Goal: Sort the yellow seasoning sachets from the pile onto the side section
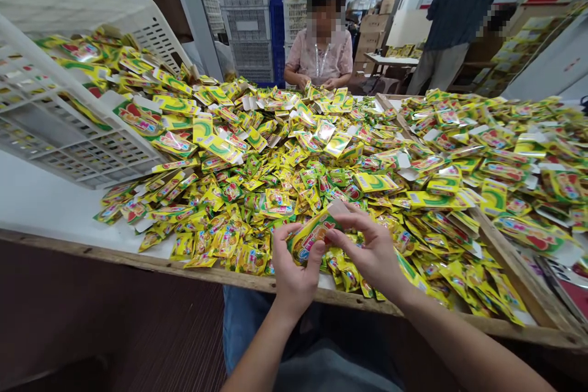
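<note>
In the head view, a small yellow and green printed candy box (309, 241) is held over the table's front edge. My left hand (294, 269) wraps round its lower left end, thumb on the printed face. My right hand (372, 245) has its fingers closed at the upper right end, by a raised whitish flap (339, 208). Whether that end is fully open, I cannot tell. Under and around both hands lie many small yellow sachets (225, 239). Farther back, similar cartons (215, 141) are heaped, several with their end flaps open.
A white plastic crate (133, 162) lies tipped at the left, cartons spilling out. Wooden strips (500, 263) edge and divide the table. A person (320, 52) sits opposite, hands at the pile; another person (468, 18) stands behind right. Stacked crates (245, 24) stand at the back.
</note>
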A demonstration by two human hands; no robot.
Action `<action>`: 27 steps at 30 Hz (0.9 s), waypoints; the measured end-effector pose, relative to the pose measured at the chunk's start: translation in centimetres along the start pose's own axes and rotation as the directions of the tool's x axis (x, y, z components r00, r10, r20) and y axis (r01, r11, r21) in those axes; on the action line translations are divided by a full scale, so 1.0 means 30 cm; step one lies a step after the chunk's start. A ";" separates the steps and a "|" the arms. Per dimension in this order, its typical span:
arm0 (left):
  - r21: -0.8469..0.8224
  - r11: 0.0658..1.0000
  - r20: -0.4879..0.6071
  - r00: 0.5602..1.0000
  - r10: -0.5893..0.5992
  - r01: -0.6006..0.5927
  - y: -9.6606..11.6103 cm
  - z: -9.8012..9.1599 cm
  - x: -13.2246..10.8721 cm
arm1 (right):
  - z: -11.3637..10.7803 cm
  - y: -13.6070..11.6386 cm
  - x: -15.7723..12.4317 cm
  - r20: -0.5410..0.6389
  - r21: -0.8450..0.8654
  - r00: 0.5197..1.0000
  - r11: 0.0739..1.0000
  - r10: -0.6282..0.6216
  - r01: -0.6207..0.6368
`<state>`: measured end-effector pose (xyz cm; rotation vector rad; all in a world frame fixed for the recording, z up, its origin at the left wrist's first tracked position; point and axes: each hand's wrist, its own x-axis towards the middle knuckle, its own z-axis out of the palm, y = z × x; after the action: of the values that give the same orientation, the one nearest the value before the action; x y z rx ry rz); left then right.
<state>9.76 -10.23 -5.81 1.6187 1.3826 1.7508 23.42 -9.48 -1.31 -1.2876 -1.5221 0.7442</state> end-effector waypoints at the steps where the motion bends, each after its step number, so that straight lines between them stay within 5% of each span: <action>1: 0.002 1.000 0.010 1.000 -0.002 0.002 0.001 -0.001 -0.008 | 0.008 0.012 -0.011 0.033 0.004 0.999 1.000 0.002 -0.002; 3: 0.004 1.000 0.028 0.999 -0.020 0.020 0.002 -0.003 -0.026 | 0.028 0.035 -0.034 0.075 0.101 0.997 0.995 0.002 -0.009; 6: -0.037 0.994 0.144 0.985 -0.099 0.105 -0.001 -0.006 -0.057 | 0.018 0.066 -0.041 -0.081 0.250 0.996 0.967 -0.035 0.055; 8: -0.093 0.984 0.331 0.937 -0.115 0.154 -0.005 -0.015 -0.071 | -0.064 0.088 -0.008 -0.154 0.216 0.987 0.974 -0.037 0.071; 10: -0.122 0.978 0.448 0.889 -0.098 0.169 -0.011 -0.031 -0.075 | -0.223 0.111 0.054 -0.286 0.027 0.958 0.999 -0.036 0.046; 11: -0.118 0.978 0.442 0.891 -0.101 0.170 -0.015 -0.040 -0.073 | -0.324 0.120 0.088 -0.409 -0.131 0.911 0.991 -0.052 -0.003; 13: -0.083 0.981 0.342 0.930 -0.135 0.174 -0.024 -0.058 -0.064 | -0.526 0.128 0.151 -0.707 -0.401 0.682 0.900 -0.188 -0.168; 15: -0.058 0.983 0.251 0.955 -0.157 0.177 -0.029 -0.069 -0.054 | -0.658 0.118 0.196 -0.779 -0.510 0.566 0.797 -0.270 -0.322; 16: -0.050 0.984 0.235 0.960 -0.155 0.171 -0.030 -0.069 -0.049 | -0.678 0.110 0.212 -0.767 -0.551 0.565 0.763 -0.305 -0.337; 18: -0.025 0.991 0.251 0.960 -0.123 0.133 -0.026 -0.063 -0.035 | -0.619 0.100 0.237 -0.619 -0.658 0.709 0.716 -0.337 -0.234; 20: 0.032 0.997 0.283 0.957 -0.070 0.064 -0.022 -0.044 -0.006 | -0.464 0.109 0.265 -0.268 -0.719 0.932 0.694 -0.244 -0.025; 21: 0.071 0.997 0.293 0.955 -0.032 0.012 -0.023 -0.031 0.016 | -0.374 0.119 0.282 -0.116 -0.718 0.975 0.695 -0.189 0.049; 24: 0.222 0.952 0.371 0.921 0.116 -0.210 -0.045 0.029 0.115 | -0.152 0.152 0.339 0.188 -0.714 0.981 0.679 -0.050 0.171; 27: 0.337 0.862 0.528 0.834 0.161 -0.380 -0.091 0.110 0.220 | -0.060 0.170 0.365 0.310 -0.743 0.949 0.639 0.063 0.201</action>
<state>10.12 -2.39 -5.09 2.4047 1.3859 1.0651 27.29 2.08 -2.15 -1.7656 -2.2835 0.2083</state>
